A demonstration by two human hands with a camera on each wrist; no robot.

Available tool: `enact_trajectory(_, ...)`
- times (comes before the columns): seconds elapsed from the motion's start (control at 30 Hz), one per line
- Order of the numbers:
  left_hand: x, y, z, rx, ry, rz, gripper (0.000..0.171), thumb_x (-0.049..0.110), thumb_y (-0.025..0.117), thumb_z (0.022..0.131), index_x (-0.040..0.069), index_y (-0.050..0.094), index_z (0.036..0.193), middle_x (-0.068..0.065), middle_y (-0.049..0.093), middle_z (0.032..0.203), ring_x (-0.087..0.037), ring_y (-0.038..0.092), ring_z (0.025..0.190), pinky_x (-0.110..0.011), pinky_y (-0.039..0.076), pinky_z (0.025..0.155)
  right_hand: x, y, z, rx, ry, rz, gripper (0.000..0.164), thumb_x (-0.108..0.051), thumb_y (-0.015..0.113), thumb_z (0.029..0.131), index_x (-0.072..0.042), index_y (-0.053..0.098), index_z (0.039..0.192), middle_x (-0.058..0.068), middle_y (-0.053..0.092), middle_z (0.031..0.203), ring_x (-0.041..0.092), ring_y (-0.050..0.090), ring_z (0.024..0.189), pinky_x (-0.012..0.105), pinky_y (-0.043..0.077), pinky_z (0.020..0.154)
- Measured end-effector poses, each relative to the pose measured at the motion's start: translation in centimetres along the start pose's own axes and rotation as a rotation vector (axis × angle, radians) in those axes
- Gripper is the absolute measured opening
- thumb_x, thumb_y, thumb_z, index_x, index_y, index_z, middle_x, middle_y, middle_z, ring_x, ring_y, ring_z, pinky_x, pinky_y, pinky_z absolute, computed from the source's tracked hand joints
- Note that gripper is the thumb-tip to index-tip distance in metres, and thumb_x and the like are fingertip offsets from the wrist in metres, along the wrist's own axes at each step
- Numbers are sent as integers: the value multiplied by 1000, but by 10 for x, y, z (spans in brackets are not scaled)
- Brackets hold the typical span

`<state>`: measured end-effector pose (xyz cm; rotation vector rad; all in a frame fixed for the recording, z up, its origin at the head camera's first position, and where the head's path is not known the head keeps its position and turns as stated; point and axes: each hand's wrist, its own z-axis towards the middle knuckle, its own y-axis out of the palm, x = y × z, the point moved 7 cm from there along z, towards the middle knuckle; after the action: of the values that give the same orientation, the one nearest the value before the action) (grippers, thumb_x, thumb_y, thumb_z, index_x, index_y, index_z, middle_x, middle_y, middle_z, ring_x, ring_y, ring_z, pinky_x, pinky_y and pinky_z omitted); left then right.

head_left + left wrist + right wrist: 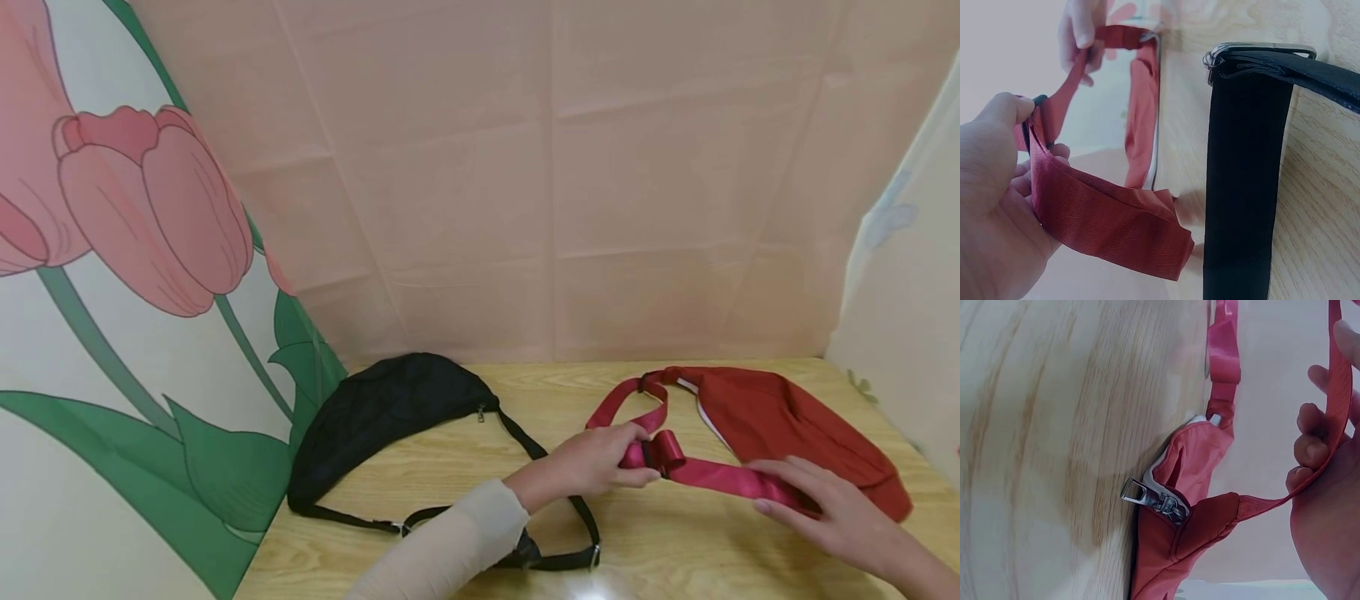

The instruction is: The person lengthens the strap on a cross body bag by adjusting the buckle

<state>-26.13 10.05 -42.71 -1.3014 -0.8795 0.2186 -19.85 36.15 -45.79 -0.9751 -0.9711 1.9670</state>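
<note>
A red waist bag (802, 417) lies on the right of the table, its strap (723, 477) lifted between both hands. My left hand (588, 460) pinches the strap at a dark buckle (1039, 101) between thumb and fingers, and a folded loop of strap (1110, 234) hangs beside the palm. Nearer the bag, my right hand (840, 510) holds the strap, with its fingers curled around the band (1339, 394). A metal zipper pull (1159, 503) shows on the bag in the right wrist view.
A black waist bag (390, 412) lies at the left of the wooden table (337, 558). Its black strap (1244, 181), with a metal ring (1266, 47), runs beneath my left forearm. A pink backdrop (480, 167) and a tulip-printed panel (150, 208) stand behind and left.
</note>
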Motion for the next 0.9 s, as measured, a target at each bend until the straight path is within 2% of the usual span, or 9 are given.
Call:
enact_trajectory(0.23, -1, 1, 1, -5, -3, 3, 53, 51, 62, 98, 22, 51, 140, 16, 60, 115, 5, 54, 88, -10, 43, 71, 5, 2, 0, -24, 31, -20, 45, -27, 88, 79, -30, 69, 120, -18, 58, 101, -3, 49, 87, 25, 41, 62)
enact_trajectory(0.9, -8, -1, 1, 17, 15, 22, 51, 50, 62, 98, 19, 53, 137, 15, 60, 112, 4, 53, 87, -9, 42, 71, 13, -2, -1, -5, 0, -25, 47, -25, 87, 80, -32, 68, 121, -19, 58, 101, -3, 47, 90, 26, 41, 64)
